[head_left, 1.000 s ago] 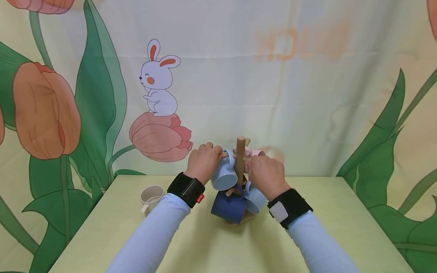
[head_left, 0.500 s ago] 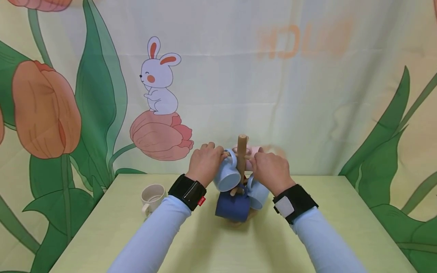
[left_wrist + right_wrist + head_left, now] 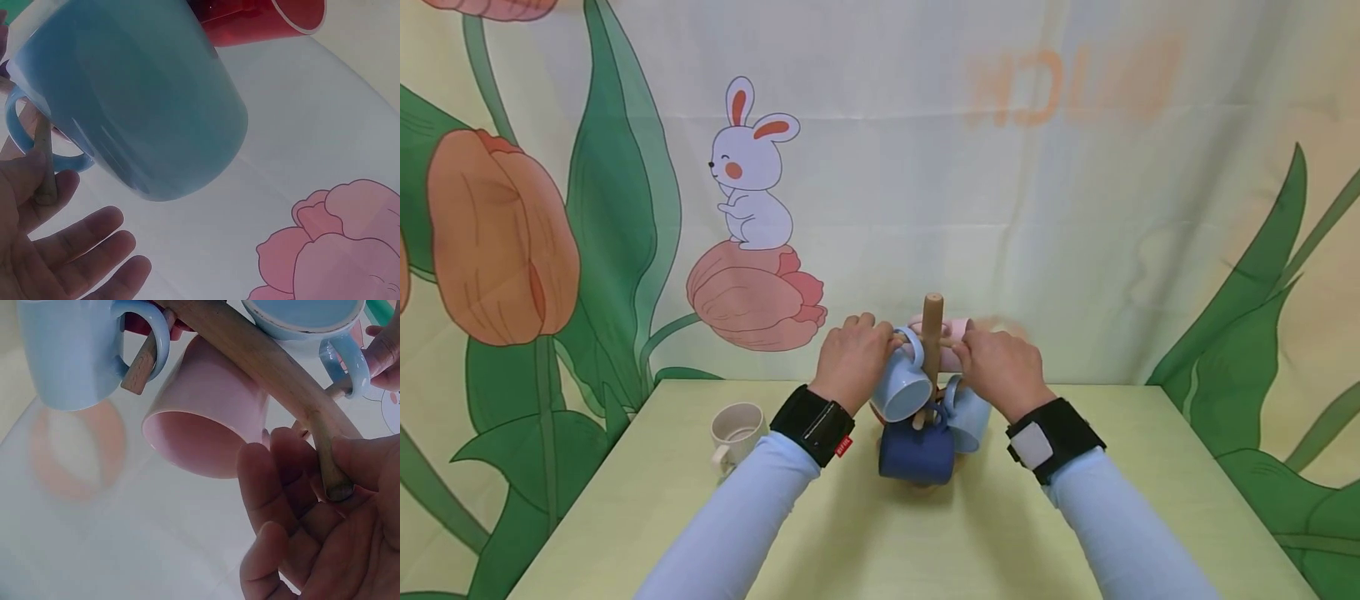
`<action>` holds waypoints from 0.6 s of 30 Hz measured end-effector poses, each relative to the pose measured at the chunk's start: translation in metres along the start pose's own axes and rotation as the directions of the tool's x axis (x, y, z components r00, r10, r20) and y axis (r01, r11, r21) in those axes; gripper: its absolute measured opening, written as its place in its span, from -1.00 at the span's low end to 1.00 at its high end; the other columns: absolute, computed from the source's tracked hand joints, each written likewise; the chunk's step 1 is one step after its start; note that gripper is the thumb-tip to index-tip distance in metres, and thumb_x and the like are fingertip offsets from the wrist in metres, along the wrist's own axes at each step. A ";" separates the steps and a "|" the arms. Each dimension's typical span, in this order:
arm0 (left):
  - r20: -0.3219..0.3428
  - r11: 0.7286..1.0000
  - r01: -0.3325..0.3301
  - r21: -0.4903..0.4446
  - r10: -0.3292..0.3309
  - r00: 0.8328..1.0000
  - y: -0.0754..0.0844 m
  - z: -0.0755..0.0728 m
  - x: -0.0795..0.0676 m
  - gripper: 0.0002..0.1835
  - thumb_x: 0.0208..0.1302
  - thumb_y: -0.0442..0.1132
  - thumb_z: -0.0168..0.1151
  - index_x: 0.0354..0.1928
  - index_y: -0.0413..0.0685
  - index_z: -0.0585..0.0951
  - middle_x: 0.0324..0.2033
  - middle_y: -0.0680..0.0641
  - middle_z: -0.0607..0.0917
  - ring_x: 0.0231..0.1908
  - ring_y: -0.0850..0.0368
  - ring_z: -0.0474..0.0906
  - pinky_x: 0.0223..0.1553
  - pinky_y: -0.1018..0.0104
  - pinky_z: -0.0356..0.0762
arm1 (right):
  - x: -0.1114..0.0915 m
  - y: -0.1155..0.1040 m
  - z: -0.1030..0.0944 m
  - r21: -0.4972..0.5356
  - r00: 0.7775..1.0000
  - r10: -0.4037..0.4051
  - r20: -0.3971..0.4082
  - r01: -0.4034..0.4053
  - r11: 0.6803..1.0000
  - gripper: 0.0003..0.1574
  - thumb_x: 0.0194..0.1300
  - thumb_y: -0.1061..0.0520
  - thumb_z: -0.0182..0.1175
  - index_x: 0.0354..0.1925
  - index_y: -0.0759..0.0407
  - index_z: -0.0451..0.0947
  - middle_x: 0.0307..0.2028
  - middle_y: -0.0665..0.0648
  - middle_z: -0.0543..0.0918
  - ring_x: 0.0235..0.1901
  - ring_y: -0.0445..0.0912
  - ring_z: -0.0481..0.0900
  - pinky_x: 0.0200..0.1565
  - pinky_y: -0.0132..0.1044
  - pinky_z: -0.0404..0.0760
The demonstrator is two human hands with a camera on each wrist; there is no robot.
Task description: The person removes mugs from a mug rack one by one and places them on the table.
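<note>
A wooden mug tree (image 3: 933, 321) stands mid-table, hung with several mugs. My left hand (image 3: 853, 358) pinches the end of one upper peg (image 3: 45, 156) between thumb and forefinger, its other fingers loosely spread. On that peg a light blue mug (image 3: 901, 387) hangs by its handle, tilted. Opposite, my right hand (image 3: 1003, 371) pinches a bare upper peg (image 3: 331, 462). Behind the post is a pink mug (image 3: 206, 425). Lower down hang a navy mug (image 3: 917, 454) and a second light blue mug (image 3: 970, 421). A red mug (image 3: 256, 19) shows in the left wrist view.
A cream mug (image 3: 737, 425) stands upright on the table (image 3: 820, 542), left of the mug tree and close to my left forearm. Behind the table's far edge hangs a printed curtain (image 3: 1075, 217) with tulips and a rabbit.
The mug tree has turned slightly, with both hands still on its pegs. The navy mug has swung rightward, and my right hand has shifted a little to the right.
</note>
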State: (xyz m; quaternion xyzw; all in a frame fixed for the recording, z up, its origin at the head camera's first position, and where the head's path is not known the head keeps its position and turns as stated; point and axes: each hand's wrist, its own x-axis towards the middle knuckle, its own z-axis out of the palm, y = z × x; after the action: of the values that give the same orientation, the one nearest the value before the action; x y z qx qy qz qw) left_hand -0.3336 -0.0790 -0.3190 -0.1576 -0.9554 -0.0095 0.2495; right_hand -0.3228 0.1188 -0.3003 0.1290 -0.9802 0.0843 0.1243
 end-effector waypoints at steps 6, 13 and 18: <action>-0.016 1.000 -0.013 0.011 0.014 1.000 -0.001 0.001 -0.002 -0.67 0.41 -0.01 0.20 0.00 -0.08 0.68 -0.24 -0.15 0.67 -0.23 -0.04 0.63 -0.22 0.09 0.67 | 0.001 0.001 0.000 0.007 1.000 0.003 0.013 -0.003 1.000 -0.60 0.53 -0.04 0.03 0.06 0.18 0.62 -0.47 0.17 0.63 -0.46 0.08 0.61 -0.50 -0.06 0.56; -0.011 1.000 -0.023 0.019 0.023 1.000 0.000 -0.001 -0.005 -0.67 0.42 -0.01 0.18 -0.01 -0.09 0.67 -0.24 -0.16 0.66 -0.23 -0.04 0.61 -0.20 0.09 0.67 | 0.001 0.003 -0.001 0.025 1.000 0.009 0.019 -0.009 1.000 -0.65 0.52 -0.06 0.04 -0.07 0.14 0.63 -0.34 0.16 0.67 -0.34 0.09 0.63 -0.43 -0.01 0.59; -0.022 0.999 -0.030 0.023 0.030 0.999 0.000 -0.002 -0.007 -0.67 0.42 -0.01 0.18 -0.03 -0.10 0.68 -0.26 -0.15 0.65 -0.23 -0.03 0.60 -0.20 0.10 0.67 | 0.003 0.006 -0.001 0.036 1.000 -0.006 0.008 0.006 0.999 -0.68 0.51 -0.06 0.05 -0.16 0.11 0.63 -0.34 0.13 0.66 -0.32 0.09 0.62 -0.43 -0.01 0.57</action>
State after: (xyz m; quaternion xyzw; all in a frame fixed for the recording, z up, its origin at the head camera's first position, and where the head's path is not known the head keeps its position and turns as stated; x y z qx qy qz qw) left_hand -0.3265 -0.0813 -0.3208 -0.1689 -0.9502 0.0032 0.2619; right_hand -0.3266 0.1238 -0.2996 0.1343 -0.9786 0.1013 0.1183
